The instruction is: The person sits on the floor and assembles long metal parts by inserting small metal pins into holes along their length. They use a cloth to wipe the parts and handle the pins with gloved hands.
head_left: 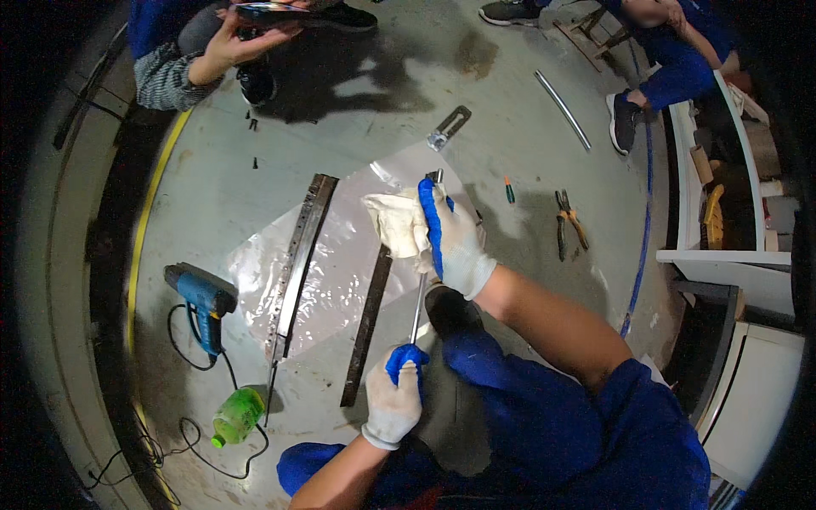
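My left hand (396, 393), in a white glove with blue-coated fingers, is closed around the lower end of a slim shiny metal rod (417, 313). The rod slants up and away from me. Farther along it my right hand (459, 246), gloved the same way, grips a crumpled whitish cloth (394, 223) against the rod. The rod's far tip shows just beyond the right hand's fingers. Left of the rod lies a dark flat bar (365, 331), its upper end hidden by the cloth. Beyond it is a long metal rail (304, 259) with holes along one edge.
A transparent plastic sheet (251, 276) lies under the rail. To the left are a blue heat gun (202, 304) with its cord and a green bottle (238, 416). Pliers (571, 223), a small screwdriver (509, 190), a metal tube (563, 110) and a slotted bracket (449, 127) lie around. Two people sit beyond.
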{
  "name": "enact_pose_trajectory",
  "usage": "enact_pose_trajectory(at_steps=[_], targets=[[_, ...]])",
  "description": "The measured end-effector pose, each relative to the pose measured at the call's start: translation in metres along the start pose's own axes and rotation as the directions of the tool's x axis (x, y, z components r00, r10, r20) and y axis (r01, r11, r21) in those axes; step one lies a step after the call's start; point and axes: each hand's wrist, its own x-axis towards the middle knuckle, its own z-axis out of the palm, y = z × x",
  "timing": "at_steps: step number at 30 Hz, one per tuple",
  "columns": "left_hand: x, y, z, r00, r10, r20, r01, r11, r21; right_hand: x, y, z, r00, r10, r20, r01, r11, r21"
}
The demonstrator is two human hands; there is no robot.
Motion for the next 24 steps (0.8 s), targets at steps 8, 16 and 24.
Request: enact_pose_trajectory(at_steps=[8, 16, 24], targets=[[0.001, -0.009, -0.002, 0.99, 0.1, -0.096, -0.09, 0.99, 0.109, -0.046, 0.04, -0.004, 0.921, -0.299, 0.249, 0.386, 0.791, -0.475], [-0.014, -0.015, -0.015, 0.979, 0.193, -0.073, -0.169, 0.953, 0.25, -0.01, -0.014, -0.017, 0.961, -0.265, 0.078, 0.274, 0.951, -0.141], [-0.004, -0.027, -0.015, 0.961, 0.261, -0.096, -0.234, 0.945, 0.228, -0.067, 0.02, 0.008, 0.829, -0.445, 0.339, 0.56, 0.679, -0.475]])
